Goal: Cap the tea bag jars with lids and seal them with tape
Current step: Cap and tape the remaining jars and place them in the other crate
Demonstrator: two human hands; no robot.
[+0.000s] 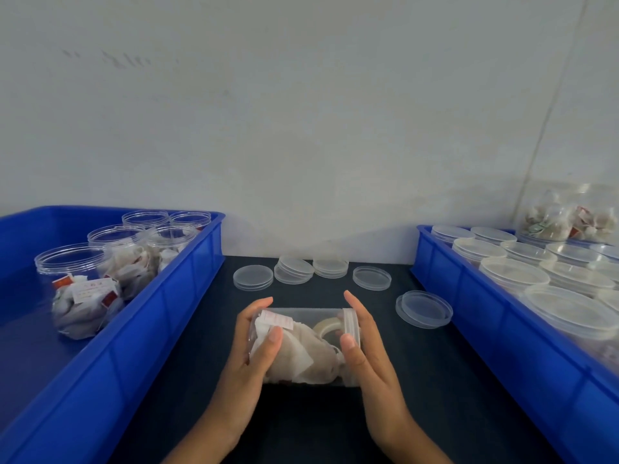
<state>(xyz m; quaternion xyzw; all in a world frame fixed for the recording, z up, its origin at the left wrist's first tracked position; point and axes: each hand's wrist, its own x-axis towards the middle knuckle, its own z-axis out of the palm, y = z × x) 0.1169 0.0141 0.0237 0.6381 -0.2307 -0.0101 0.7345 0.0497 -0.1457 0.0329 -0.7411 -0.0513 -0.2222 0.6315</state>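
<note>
at the left edge of the frame a blue bin (181, 296) holds 5 open clear jars (77, 289) stuffed with tea bags, none of them lidded. in the lower middle, over the dark table (435, 380), a clear jar (301, 346) lies on its side between both hands, its base toward the left and its lid (351, 324) toward the right; white tea bags and a tag fill the inside. the left hand (248, 356) wraps the base end, fingers curled over the far side and thumb lying across the near wall. the right hand (365, 349) grips the capped end, fingers arched over the top of the lid and thumb pressed against its near rim. a pale ring seen through the jar wall beside the lid looks like a tape roll (326, 326), though whether it sits behind the jar or against it is hard to tell. above the hands, in the middle of the frame, loose lids (294, 269) lie on the table in a row, some stacked, and 1 more pair (423, 309) rests right of the hands. along the right edge a second blue bin (469, 296) is packed with capped jars (512, 274), and another filled jar (566, 216) sits on top of them at the upper right.
</note>
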